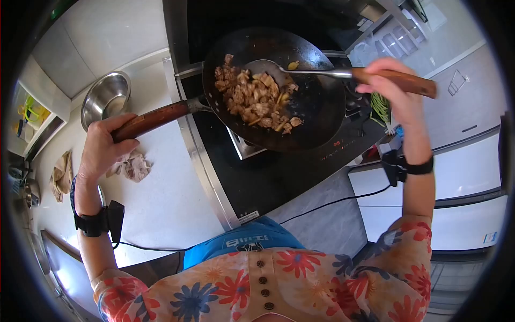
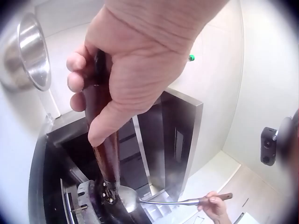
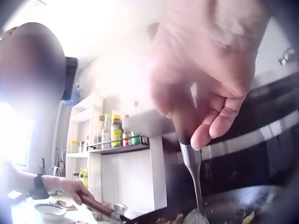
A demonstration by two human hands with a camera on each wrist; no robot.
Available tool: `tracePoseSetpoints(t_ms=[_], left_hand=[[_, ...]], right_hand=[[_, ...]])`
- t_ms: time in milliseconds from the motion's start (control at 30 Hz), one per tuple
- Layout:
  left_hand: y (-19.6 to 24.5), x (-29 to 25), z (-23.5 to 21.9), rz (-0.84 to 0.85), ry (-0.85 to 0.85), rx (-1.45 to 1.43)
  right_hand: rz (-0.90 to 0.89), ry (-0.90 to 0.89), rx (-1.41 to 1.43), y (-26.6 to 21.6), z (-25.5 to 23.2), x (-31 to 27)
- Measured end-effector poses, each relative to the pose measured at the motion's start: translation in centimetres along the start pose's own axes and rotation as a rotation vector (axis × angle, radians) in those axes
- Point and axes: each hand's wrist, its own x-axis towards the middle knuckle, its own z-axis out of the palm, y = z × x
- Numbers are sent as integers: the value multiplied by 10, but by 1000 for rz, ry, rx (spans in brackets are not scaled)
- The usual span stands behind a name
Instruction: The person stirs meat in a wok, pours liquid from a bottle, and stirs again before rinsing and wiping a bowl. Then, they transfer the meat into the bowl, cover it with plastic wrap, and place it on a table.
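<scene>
My left hand [image 1: 106, 146] grips the wooden handle [image 1: 155, 120] of a dark wok [image 1: 322, 115], thumb along its side. Browned meat chunks [image 1: 255, 102] lie in the wok's left half, with a few yellowish pieces [image 1: 293, 65] among and beside them. My right hand [image 1: 394, 88] holds a ladle by its wooden handle [image 1: 407, 83]. The bowl of the ladle [image 1: 264, 68] rests at the upper edge of the meat, partly covering it. In the right wrist view, the fingers [image 3: 224, 117] wrap loosely round the ladle's handle near its metal neck.
The wok stands over a black cooktop [image 1: 252, 188]. A steel bowl [image 1: 107, 97] and crumpled cloth [image 1: 133, 165] sit on the white counter [image 1: 155, 214] to the left. Green vegetables [image 1: 381, 107] lie right of the wok. Bottles [image 3: 116, 130] line a wall rack, and a patterned bowl [image 3: 50, 212] stands below.
</scene>
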Motion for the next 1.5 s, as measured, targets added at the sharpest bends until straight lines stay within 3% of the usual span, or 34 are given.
tracePoseSetpoints(t_ms=[33,133,200,267,500,600,700,767,833,900,1000,1033,1100,1167,1233,1267,1300,1367,1433,1500], left_hand=[[-1,0,0,9,-1,13],[-5,-2,5,50,11,36],[-2,0,3,119,49,73],[2,-1,2,42,26,58],[-5,0,2,61,15,61],[-6,-1,1,72,26,74],[-7,-2,2,64,39,128],[-9,-4,5,137,116,192],[-9,-12,8,89,154,224],[-2,-31,14,218,392,573],[2,-79,27,226,603,552],[3,-101,33,189,677,579],[4,-152,53,50,751,441],[-27,-205,81,-12,856,473],[-31,-264,120,-296,839,349],[-44,-298,134,-365,871,410],[-56,-331,144,-411,904,469],[-70,-406,161,-646,1092,225],[-93,-491,178,-883,1254,146],[-117,-580,199,-1032,1518,-154]], right_hand=[[-63,41,-5,-15,-4,-8],[-168,-78,-96,-48,-18,-22],[-77,-67,-81,-39,-4,-28],[28,-2,-59,-17,16,-29],[34,300,-182,1,-15,-28],[141,260,-99,23,3,-35],[90,216,-96,7,10,-47],[-27,180,-129,-20,-5,-65],[-116,142,-89,-31,0,-79],[-79,36,16,-15,3,-86],[-39,73,-1,11,4,-88],[-121,118,-145,24,-5,-88],[156,167,-149,50,-36,-95],[-149,49,-296,88,-41,-91],[-299,-154,-576,117,-29,-82],[-508,-238,-614,106,-4,-89],[-494,-327,-521,94,23,-99],[-647,-351,-642,91,57,-120],[-732,-262,-712,27,100,-147],[-834,-230,-750,20,107,-153]])
